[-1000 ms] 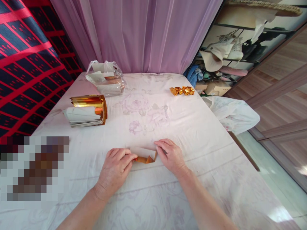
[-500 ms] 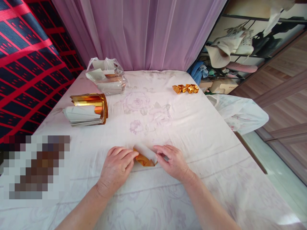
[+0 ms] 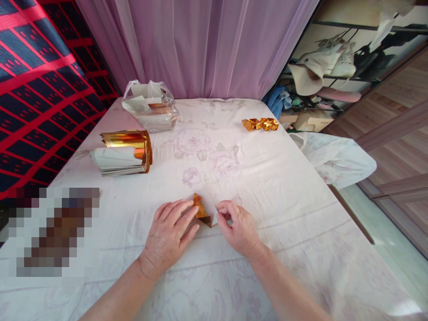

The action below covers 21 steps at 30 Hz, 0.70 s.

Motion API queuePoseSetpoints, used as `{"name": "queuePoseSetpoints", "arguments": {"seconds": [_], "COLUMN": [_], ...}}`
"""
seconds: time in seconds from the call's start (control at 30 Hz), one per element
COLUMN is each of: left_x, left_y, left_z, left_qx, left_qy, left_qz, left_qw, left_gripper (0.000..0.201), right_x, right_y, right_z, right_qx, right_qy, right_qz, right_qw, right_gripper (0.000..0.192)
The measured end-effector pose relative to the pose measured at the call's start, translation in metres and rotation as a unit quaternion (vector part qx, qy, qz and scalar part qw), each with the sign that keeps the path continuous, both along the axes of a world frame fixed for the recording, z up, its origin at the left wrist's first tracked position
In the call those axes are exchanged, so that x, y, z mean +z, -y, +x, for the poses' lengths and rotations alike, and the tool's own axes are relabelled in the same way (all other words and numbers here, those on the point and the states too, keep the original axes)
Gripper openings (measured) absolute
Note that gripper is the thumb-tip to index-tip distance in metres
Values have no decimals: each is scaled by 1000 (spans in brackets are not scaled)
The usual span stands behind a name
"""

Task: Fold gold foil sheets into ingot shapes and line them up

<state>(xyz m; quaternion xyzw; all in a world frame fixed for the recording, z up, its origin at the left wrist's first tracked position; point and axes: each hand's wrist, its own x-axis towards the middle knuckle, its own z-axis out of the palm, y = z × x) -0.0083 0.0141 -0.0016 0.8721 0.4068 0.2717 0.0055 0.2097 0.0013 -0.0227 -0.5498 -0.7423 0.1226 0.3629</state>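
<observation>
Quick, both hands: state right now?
Left hand: open, fingertips on the folded gold paper.
Right hand: fingers curled at the paper's right edge; whether it pinches the edge cannot be told.

Closed off at the back by a purple curtain (image 3: 200, 49), falling in soft vertical folds — bounded on the left by red-and-navy patterned fabric (image 3: 40, 84). Lined on the right with dark-framed shelving (image 3: 354, 26), holding white shoes (image 3: 344, 64) and a pale cap (image 3: 306, 73), with wood-grain panels (image 3: 397, 116) beyond. Laid underfoot with a pale, smooth floor (image 3: 394, 261), faintly shining. Furnished with a flower-printed, cloth-covered table (image 3: 294, 187) — brightly lit at its near right corner.
</observation>
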Motion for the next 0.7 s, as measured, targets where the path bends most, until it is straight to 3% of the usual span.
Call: {"name": "queuePoseSetpoints", "arguments": {"seconds": [0.2,0.43,0.7], "left_x": [7,-6,-2], "left_y": [10,9,7], "left_z": [15,14,10], "left_qx": [-68,-38,-37], "left_qy": [32,-20,-53], "left_qz": [18,-4,-20], "left_qw": [997,999,998], "left_gripper": [18,22,27], "right_x": [1,1,2], "right_y": [2,2,4], "right_z": [-4,-2,4], "right_qx": [-24,3,83], "right_qy": [3,26,16], "right_qz": [-4,5,-4], "right_qw": [1000,1000,996], "right_gripper": [11,15,39]}}
